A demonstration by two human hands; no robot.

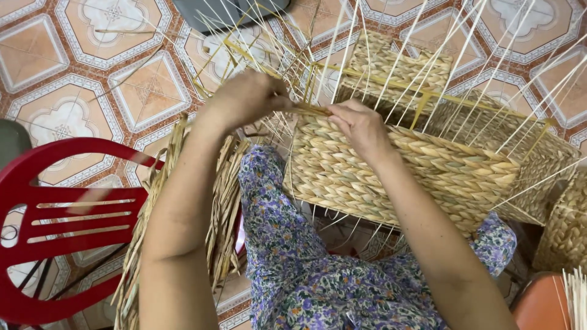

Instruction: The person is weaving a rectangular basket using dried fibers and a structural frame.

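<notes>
A half-woven rectangular straw basket point(440, 171) rests on my lap, with several thin pale upright ribs point(403, 55) sticking out of its rim. My left hand point(244, 98) pinches a flat straw strand point(306, 110) at the basket's near corner. My right hand point(361, 128) presses on the woven rim and holds the same strand beside the left hand. Both hands meet at the top edge of the weave.
A bundle of dried straw point(177, 208) hangs beside my left leg. A red plastic chair point(67, 220) stands at left on the patterned tile floor point(92, 91). Another woven basket point(565, 232) sits at the right edge, with an orange object point(541, 302) below it.
</notes>
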